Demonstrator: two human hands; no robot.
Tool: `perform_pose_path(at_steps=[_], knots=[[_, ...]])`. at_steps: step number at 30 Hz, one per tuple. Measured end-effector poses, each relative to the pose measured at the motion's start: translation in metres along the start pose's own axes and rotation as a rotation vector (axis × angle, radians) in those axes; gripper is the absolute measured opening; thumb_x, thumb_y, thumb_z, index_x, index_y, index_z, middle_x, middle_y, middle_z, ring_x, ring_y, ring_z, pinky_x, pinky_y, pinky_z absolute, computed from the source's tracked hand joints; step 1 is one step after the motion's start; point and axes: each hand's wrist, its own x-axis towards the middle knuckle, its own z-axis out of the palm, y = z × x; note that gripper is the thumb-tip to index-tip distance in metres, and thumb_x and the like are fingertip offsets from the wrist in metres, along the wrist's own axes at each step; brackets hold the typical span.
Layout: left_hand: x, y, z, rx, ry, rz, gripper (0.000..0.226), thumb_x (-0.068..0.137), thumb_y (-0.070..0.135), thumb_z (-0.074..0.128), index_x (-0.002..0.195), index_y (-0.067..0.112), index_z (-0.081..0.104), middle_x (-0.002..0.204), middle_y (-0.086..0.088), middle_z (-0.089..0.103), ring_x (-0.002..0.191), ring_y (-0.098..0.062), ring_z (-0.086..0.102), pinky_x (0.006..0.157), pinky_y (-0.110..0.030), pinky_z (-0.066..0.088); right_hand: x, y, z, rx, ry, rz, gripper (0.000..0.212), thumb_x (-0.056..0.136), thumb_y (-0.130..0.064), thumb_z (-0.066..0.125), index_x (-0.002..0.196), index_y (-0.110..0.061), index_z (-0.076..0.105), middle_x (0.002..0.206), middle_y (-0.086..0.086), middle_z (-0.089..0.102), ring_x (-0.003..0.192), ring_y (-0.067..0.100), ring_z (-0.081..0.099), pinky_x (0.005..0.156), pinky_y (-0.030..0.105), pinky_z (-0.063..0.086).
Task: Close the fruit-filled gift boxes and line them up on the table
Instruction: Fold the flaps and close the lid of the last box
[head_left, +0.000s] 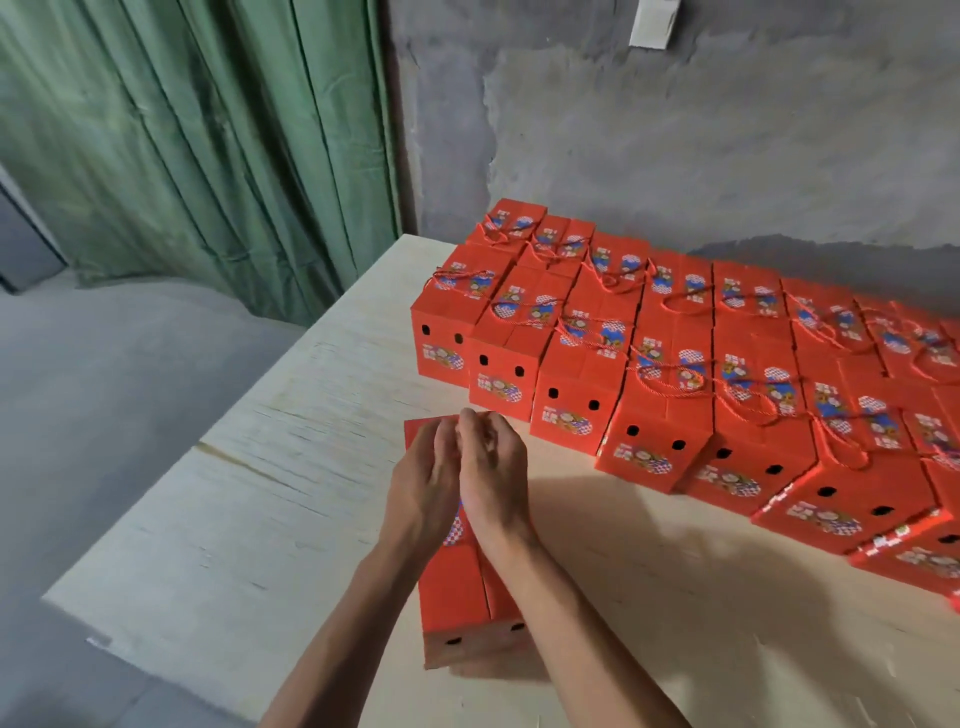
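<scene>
A pale wooden table (291, 467) fills the lower view, set against a rough grey wall (675, 130), with a green curtain (208, 130) hanging at the left. Across the far right of the table, closed red gift boxes (727, 374) are packed side by side in rows that run away to the right, their cord handles lying on the lids.

One red box (467, 587) is stood apart from those rows, directly beneath the wrists and close to the near edge. Its long axis is pointed away from the person, toward the nearest lined-up box (498, 384), which lies just beyond its far end. Its two top flaps are seen folded in along a centre seam.

Both hands are held together over the box's far end. The left hand (423, 483) and the right hand (493, 478) are pressed side by side, fingers extended forward; motion blur hides the fingertips, so it cannot be told whether a cord or flap is pinched. Neither hand is plainly nearer, and the gap to the row is judged short and straight ahead.
</scene>
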Motion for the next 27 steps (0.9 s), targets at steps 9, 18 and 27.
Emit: perform_pose_path(at_steps=[9,18,27], knots=[[0.118,-0.067,-0.107,-0.097,-0.006,-0.041,0.035,0.111,0.028,0.039,0.089,0.029,0.066,0.084,0.009,0.072,0.080,-0.008,0.067,0.067,-0.031,0.049,0.067,0.008,0.161,-0.044,0.007,-0.023,0.029,0.104,-0.029,0.057,0.076,-0.021,0.060,0.075,-0.005,0.066,0.070,0.007,0.062,0.066,0.024,0.047],[0.277,-0.113,-0.155,0.010,-0.060,0.014,0.045,0.109,0.034,0.039,0.153,0.028,0.039,0.124,0.006,0.069,0.106,-0.010,0.063,0.077,-0.025,0.041,0.190,0.007,0.273,-0.130,0.099,-0.063,0.029,0.102,-0.028,0.060,0.074,-0.019,0.057,0.075,0.002,0.064,0.066,0.010,0.057,0.063,0.029,0.042],[0.419,-0.128,-0.138,0.019,-0.070,-0.001,0.035,0.107,0.035,0.041,0.131,0.014,0.055,0.118,-0.005,0.071,0.111,-0.027,0.064,0.077,-0.030,0.041,0.330,-0.001,0.320,-0.206,0.166,-0.064,0.018,0.092,-0.024,0.070,0.079,-0.016,0.062,0.088,0.012,0.071,0.082,0.025,0.067,0.078,0.044,0.054]])
